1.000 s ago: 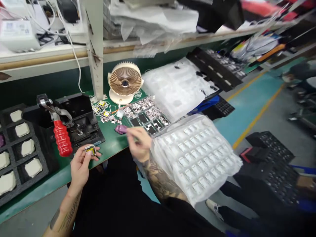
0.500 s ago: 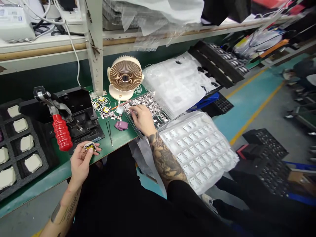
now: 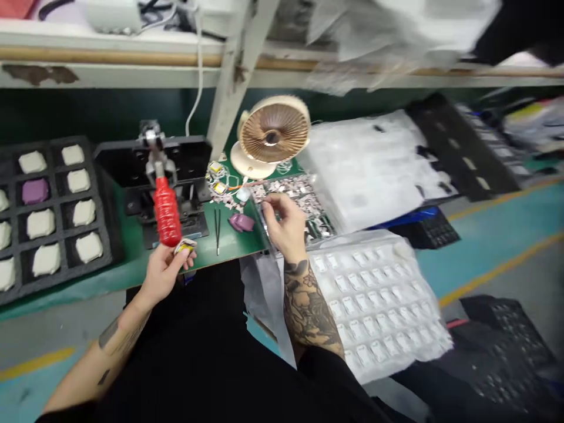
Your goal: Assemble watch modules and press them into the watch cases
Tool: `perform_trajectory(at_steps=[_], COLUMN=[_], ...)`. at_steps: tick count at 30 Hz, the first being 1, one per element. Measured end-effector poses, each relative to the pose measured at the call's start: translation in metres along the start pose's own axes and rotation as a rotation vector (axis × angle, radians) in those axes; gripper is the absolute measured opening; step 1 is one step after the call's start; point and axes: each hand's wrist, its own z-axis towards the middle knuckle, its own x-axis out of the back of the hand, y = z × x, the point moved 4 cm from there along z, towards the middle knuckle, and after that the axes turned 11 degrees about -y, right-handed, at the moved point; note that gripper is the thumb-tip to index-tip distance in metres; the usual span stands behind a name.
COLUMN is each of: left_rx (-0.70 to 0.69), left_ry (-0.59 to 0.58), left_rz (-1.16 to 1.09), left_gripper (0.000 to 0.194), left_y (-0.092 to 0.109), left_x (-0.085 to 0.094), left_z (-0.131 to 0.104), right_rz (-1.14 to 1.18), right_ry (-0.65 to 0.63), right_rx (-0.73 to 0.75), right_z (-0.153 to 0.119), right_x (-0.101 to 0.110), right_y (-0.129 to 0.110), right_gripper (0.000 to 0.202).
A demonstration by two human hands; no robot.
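My left hand (image 3: 164, 271) pinches a small white device housing (image 3: 185, 246) with a yellow part inside, just below the red-handled toggle clamp (image 3: 167, 211). My right hand (image 3: 286, 226) is over the near left part of a clear tray (image 3: 263, 226) filled with small pinkish-white pieces (image 3: 311, 202). Its thumb and index finger are curled together; whatever they hold is too small and blurred to make out. Between the hands, black tweezers (image 3: 217, 232) and purple housings (image 3: 241, 222) lie on the green bench.
At left stands a black foam tray (image 3: 112, 258) of cream housings and one purple one. A fan (image 3: 273, 132) stands behind wired yellow parts (image 3: 219, 187). White plastic sheeting (image 3: 356, 176) and a bagged tray of white parts (image 3: 379, 294) lie at right. A shelf post (image 3: 233, 76) rises behind.
The view has swung left, so the bench appears farther right. My right hand's fingers have drawn together above the tray. My left hand still holds the housing, now closer beneath the red handle.
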Motion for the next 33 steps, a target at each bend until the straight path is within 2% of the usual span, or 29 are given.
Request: perform_trajectory(at_steps=[2, 6, 8, 11, 14, 19, 25, 29, 33], left_rx=[0.005, -0.038, -0.065, -0.088, -0.101, -0.093, -0.027, -0.058, -0.080], left_ry=[-0.039, -0.083, -0.073, -0.072, -0.062, -0.021, -0.017, 0.027, 0.066], left_rz=[0.134, 0.347, 0.365, 0.354, 0.331, 0.305, 0.187, 0.271, 0.368], left_gripper=[0.029, 0.026, 0.026, 0.028, 0.027, 0.028, 0.032, 0.028, 0.029], left_y=[0.003, 0.010, 0.013, 0.013, 0.011, 0.006, -0.002, 0.003, 0.008], left_x=[-0.001, -0.004, -0.006, -0.006, -0.004, -0.001, -0.002, -0.002, -0.001], left_z=[-0.001, 0.000, 0.000, 0.000, 0.000, -0.001, -0.002, -0.004, -0.005], right_rz=[0.039, 0.171, 0.247, 0.360, 0.408, 0.393, 0.370, 0.268, 0.289], right_ry=[-0.055, -0.278, -0.325, -0.316, -0.301, -0.339, -0.284, -0.237, -0.306], right_rx=[0.076, 0.157, 0.149, 0.186, 0.257, 0.209, 0.312, 0.386, 0.405], right_z=[-0.013, -0.037, -0.047, -0.053, -0.051, -0.050, -0.064, -0.070, -0.074], right_x=[-0.017, -0.061, -0.078, -0.092, -0.098, -0.102, -0.108, -0.114, -0.117], right_y=[-0.024, -0.062, -0.071, -0.076, -0.078, -0.074, -0.079, -0.078, -0.074], right_gripper=[0.016, 0.027, 0.030, 0.014, 0.012, 0.011, 0.031, 0.029, 0.034])
